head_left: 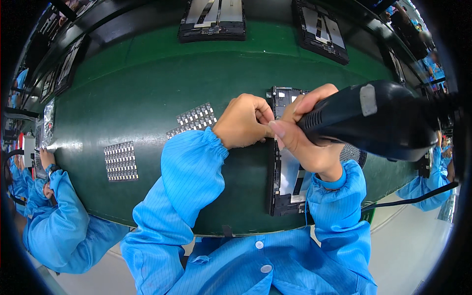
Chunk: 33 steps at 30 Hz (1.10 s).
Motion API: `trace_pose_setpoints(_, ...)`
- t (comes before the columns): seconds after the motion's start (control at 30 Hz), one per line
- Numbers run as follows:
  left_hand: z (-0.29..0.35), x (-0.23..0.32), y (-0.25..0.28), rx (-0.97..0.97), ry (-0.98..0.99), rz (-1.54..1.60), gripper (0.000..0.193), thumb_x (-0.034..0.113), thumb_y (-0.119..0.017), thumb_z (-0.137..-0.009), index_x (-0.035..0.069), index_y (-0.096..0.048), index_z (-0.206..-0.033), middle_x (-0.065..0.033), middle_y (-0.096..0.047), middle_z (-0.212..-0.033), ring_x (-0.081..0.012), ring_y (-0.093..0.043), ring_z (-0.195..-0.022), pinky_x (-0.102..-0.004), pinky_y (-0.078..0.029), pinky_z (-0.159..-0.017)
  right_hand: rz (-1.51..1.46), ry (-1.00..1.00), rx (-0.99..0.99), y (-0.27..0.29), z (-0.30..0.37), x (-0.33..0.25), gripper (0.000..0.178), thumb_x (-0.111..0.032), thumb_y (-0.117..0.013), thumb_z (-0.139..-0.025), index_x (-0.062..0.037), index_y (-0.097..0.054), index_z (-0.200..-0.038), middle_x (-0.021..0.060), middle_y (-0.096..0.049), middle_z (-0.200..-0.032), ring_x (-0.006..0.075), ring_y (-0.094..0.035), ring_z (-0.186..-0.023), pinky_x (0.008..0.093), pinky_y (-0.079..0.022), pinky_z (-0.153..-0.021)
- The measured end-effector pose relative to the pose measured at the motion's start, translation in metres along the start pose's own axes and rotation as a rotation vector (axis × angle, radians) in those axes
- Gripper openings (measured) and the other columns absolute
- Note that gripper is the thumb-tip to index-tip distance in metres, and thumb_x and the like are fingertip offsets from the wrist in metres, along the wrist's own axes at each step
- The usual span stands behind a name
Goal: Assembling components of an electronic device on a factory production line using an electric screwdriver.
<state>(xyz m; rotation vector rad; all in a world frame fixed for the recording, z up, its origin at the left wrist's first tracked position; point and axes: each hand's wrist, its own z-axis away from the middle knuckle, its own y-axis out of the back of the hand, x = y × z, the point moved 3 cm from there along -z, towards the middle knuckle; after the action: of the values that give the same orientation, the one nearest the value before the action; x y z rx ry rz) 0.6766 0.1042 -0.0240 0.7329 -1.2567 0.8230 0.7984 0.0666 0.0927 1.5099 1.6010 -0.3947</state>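
Note:
My left hand [244, 120] is closed in a pinch over the left edge of an opened flat device with a black frame [275, 201]. What its fingertips hold is too small to tell. Close against them are the thumb and fingertips of my right hand [307, 140], also closed; their contents are hidden. A bulky black housing with a ribbed end [378, 123] covers part of my right hand. I cannot tell whether the hand grips it or it merely hangs in front. Inside the frame show a silvery panel and dark strips.
Sheets of small black-and-white labels [121, 161] lie on the green table [147, 113] at left, others [196, 117] by my left sleeve. Similar opened devices [211, 32] [322, 34] stand at the back. A black cable [413, 199] runs at right. A co-worker's arm [61, 196] is at left.

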Motion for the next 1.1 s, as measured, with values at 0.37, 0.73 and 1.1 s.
trace_pose_setpoints(0.37, 0.039, 0.040, 0.021, 0.050, 0.031, -0.479, 0.024, 0.009, -0.075, -0.072, -0.001, -0.066, -0.091, -0.0139, -0.067, -0.080, -0.0186, -0.065, -0.069, -0.0291, -0.051, -0.061, -0.277, -0.109, 0.402, 0.048, 0.020, -0.006, 0.052, 0.006, -0.072, -0.069, 0.0016, -0.040, -0.109, 0.0055, -0.056, -0.063, 0.0128, -0.055, -0.051, 0.0249, -0.046, -0.049)
trace_pose_setpoints(0.73, 0.114, 0.038, 0.089, 0.497, 0.152, -0.910, 0.038, 0.001, -0.082, -0.055, 0.001, -0.062, -0.086, -0.0028, -0.057, -0.081, -0.0121, -0.047, -0.067, -0.0243, -0.042, -0.056, -0.205, -0.175, 0.873, 0.167, 0.103, 0.014, 0.031, 0.007, -0.070, -0.071, -0.0026, -0.050, -0.092, 0.0069, -0.056, -0.061, 0.0163, -0.056, -0.047, 0.0275, -0.045, -0.045)
trace_pose_setpoints(1.1, 0.094, 0.030, 0.072, 0.377, 0.202, -0.325, 0.018, -0.010, -0.072, -0.070, -0.006, -0.065, -0.086, -0.0040, -0.061, -0.071, -0.0078, -0.056, -0.066, -0.0185, -0.047, -0.062, -0.073, -0.205, 0.853, 0.182, 0.116, 0.029, 0.028, 0.002, -0.076, -0.070, 0.0012, -0.054, -0.087, 0.0061, -0.061, -0.061, 0.0110, -0.057, -0.047, 0.0222, -0.044, -0.044)
